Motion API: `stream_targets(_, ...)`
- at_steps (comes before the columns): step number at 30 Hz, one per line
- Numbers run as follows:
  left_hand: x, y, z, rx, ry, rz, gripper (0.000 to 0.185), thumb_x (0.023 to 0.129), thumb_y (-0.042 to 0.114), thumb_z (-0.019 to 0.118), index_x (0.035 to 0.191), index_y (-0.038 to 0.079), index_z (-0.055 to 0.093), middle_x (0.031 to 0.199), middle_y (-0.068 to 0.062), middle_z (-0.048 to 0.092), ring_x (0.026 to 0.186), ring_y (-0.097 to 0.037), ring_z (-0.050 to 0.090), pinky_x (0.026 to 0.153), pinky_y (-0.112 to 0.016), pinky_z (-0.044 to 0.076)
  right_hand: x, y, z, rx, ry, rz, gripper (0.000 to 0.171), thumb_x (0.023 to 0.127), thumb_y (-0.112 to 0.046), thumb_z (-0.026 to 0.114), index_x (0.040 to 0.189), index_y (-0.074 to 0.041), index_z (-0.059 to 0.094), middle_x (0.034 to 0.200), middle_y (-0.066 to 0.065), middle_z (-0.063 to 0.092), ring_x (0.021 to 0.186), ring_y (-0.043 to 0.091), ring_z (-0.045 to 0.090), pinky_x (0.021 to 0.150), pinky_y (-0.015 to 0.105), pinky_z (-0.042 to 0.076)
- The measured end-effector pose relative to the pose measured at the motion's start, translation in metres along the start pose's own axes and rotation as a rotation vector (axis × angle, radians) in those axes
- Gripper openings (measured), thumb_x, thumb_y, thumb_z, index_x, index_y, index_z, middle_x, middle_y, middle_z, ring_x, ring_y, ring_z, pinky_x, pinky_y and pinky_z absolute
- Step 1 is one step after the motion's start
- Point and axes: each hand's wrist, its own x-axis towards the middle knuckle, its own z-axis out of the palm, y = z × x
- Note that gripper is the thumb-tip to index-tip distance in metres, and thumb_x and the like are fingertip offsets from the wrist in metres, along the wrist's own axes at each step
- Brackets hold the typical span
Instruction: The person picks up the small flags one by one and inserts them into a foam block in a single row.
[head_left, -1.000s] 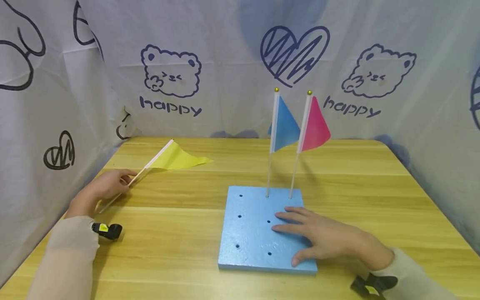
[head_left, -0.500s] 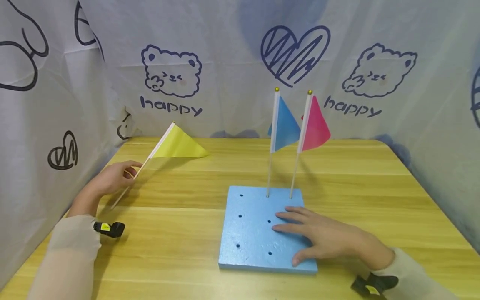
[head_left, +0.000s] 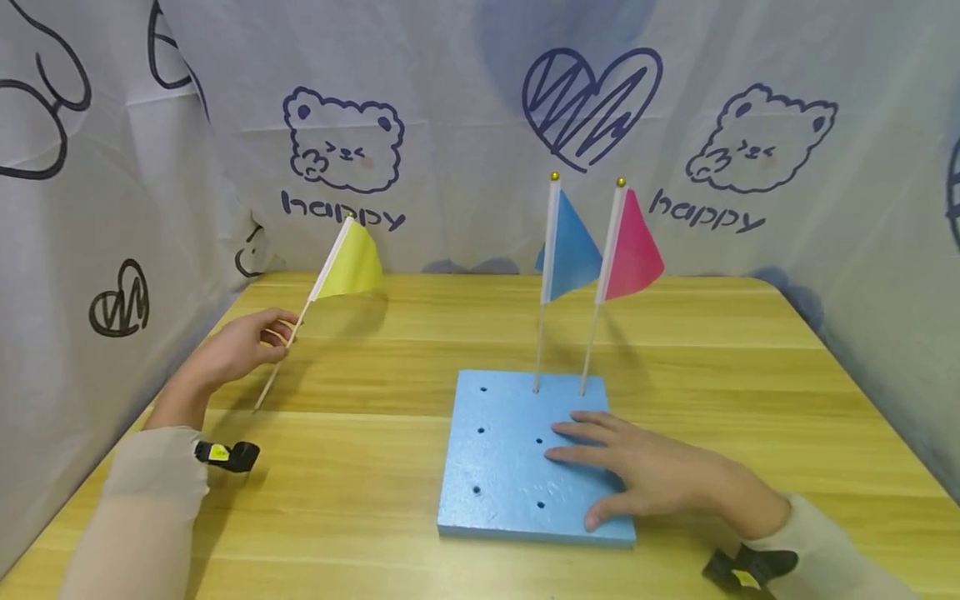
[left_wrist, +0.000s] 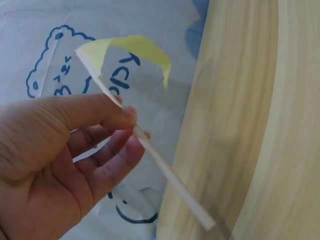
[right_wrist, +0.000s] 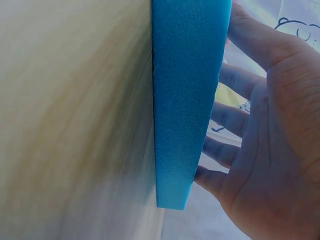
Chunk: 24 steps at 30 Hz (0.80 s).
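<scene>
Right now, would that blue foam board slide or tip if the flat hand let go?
The square blue foam board looks thick yet light, so it would probably slide easily. It lies flat on the wooden table, so tipping seems unlikely. The right hand pressing on it likely steadies it.

Bright, even light with soft shadows (wrist views blur toward their edges).
</scene>
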Motion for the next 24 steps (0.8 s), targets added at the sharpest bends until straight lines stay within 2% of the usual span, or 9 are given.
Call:
stream_targets(8, 0.008, 0.012, 0.008, -0.078, 0.03, 0.01, 0.045, 0.095, 0.002, 0.06, 0.137, -0.007, 0.045, 0.116, -0.024, 0.055, 0.106, -0.033, 0.055, 0.08, -0.026, 0.053, -0.001, 0.0, 0.001, -0.007, 0.014, -0.012, 0.077, 0.083, -0.067, 0.06, 0.149, -0.03, 0.043, 0.156, 0.003, 0.034, 0.143, 0.037, 0.025, 0.108, 0.06, 0.029)
stream_targets(24, 0.015, 0.039, 0.028, -0.227, 0.048, 0.087, 0.047, 0.095, 0.002, 0.061, 0.139, -0.004, 0.043, 0.116, -0.023, 0.055, 0.109, -0.031, 0.055, 0.083, -0.026, 0.054, -0.001, -0.001, 0.001, 0.011, 0.003, 0.002, 0.076, 0.084, -0.067, 0.06, 0.149, -0.03, 0.043, 0.156, 0.002, 0.034, 0.143, 0.036, 0.024, 0.109, 0.06, 0.028)
